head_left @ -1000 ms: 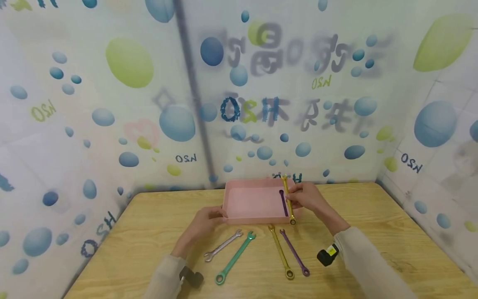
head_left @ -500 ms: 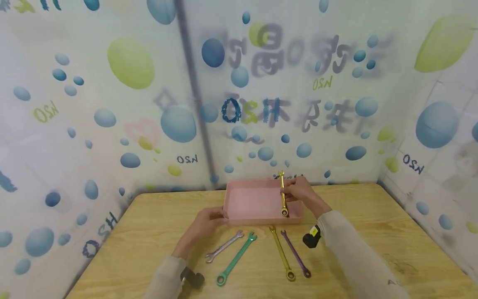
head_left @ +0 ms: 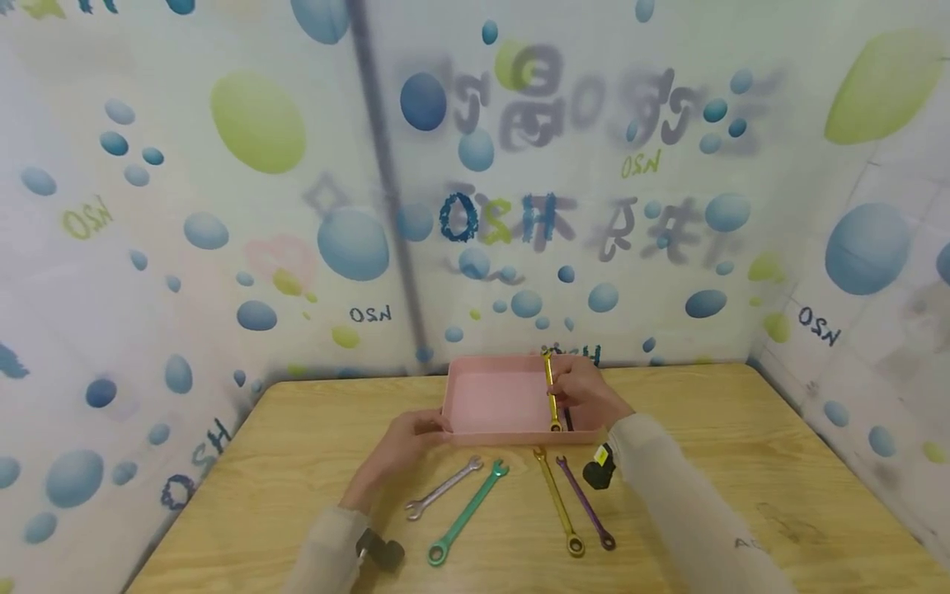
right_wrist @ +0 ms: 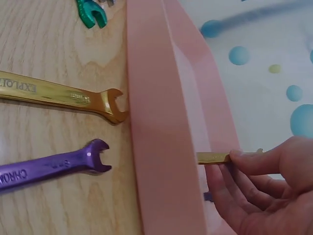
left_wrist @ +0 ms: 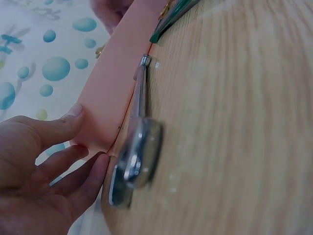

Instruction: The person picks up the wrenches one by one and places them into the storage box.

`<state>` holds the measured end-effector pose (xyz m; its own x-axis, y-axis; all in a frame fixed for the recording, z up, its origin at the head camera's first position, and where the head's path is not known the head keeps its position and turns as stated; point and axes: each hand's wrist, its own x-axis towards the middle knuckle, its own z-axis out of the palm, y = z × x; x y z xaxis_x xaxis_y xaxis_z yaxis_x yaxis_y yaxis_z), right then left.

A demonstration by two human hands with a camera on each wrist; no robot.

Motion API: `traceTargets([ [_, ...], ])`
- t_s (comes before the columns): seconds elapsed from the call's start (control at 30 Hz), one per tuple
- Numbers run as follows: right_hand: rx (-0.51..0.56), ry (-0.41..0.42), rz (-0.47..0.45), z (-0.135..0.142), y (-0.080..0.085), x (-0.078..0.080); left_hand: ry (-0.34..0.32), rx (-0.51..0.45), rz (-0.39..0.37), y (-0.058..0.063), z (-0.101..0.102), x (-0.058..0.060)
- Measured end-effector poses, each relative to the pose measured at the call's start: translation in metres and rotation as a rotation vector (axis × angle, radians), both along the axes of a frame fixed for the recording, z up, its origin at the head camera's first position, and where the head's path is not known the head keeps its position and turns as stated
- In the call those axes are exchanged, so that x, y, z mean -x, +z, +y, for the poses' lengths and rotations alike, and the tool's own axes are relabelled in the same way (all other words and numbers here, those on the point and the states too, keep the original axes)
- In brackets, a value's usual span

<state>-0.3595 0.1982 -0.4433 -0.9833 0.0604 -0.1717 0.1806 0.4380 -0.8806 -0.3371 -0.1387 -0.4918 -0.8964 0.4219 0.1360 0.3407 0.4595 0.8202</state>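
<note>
My right hand (head_left: 582, 388) pinches a gold combination wrench (head_left: 552, 388) between thumb and fingers over the right part of the pink tray (head_left: 500, 440). In the right wrist view the front wall hides the lower end of this wrench (right_wrist: 212, 157). Beneath that hand a purple wrench (head_left: 568, 419) lies inside the tray, mostly covered. My left hand (head_left: 411, 437) grips the tray's front left corner; in the left wrist view its thumb and fingers (left_wrist: 73, 111) meet the pink wall.
In front of the tray, on the wooden table (head_left: 297, 462), lie a silver wrench (head_left: 444, 488), a green wrench (head_left: 467, 513), another gold wrench (head_left: 560, 503) and another purple wrench (head_left: 586, 503). A patterned curtain (head_left: 519, 165) hangs right behind the tray.
My right hand has moved left with the gold wrench, from the tray's right edge to over its inside. The left hand stays at the corner.
</note>
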Motion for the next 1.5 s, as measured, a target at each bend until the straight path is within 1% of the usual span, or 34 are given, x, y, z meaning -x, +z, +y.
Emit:
traceTargets([
  [0.1, -0.001, -0.017, 0.01, -0.003, -0.007, 0.001, 0.005, -0.007, 0.004, -0.001, 0.001, 0.0],
  [0.17, -0.004, -0.054, 0.009, -0.005, -0.01, 0.001, 0.007, -0.01, 0.001, 0.0, 0.001, 0.0],
  [0.3, -0.075, -0.104, 0.022, -0.009, -0.013, 0.0, 0.021, -0.008, -0.011, 0.001, 0.002, -0.003],
  [0.43, -0.156, -0.115, 0.037, -0.011, -0.014, 0.0, 0.036, -0.005, -0.017, 0.002, 0.003, -0.004],
  [0.63, -0.206, -0.127, 0.067, -0.012, -0.018, 0.002, 0.036, -0.003, -0.017, 0.001, 0.003, -0.003],
  [0.73, -0.226, -0.123, 0.068, -0.014, -0.019, 0.002, 0.038, -0.005, -0.02, 0.002, 0.002, -0.004],
  [0.93, -0.267, -0.091, 0.08, -0.013, -0.017, 0.001, 0.042, 0.003, -0.033, 0.002, 0.002, -0.004],
  [1.07, -0.334, -0.035, 0.136, -0.011, -0.011, -0.001, 0.053, 0.002, -0.038, 0.002, 0.003, -0.004],
  [1.13, -0.348, -0.005, 0.171, -0.009, -0.006, -0.003, 0.056, -0.003, -0.039, 0.003, 0.003, -0.004],
  [1.2, -0.34, 0.013, 0.187, -0.006, -0.001, -0.006, 0.054, -0.013, -0.035, 0.004, 0.003, -0.003],
  [1.33, -0.268, 0.021, 0.192, -0.001, 0.008, -0.016, 0.041, -0.03, -0.027, 0.003, 0.002, -0.003],
  [1.5, -0.203, 0.042, 0.201, 0.007, 0.014, -0.035, 0.025, -0.02, -0.018, 0.002, 0.001, -0.003],
])
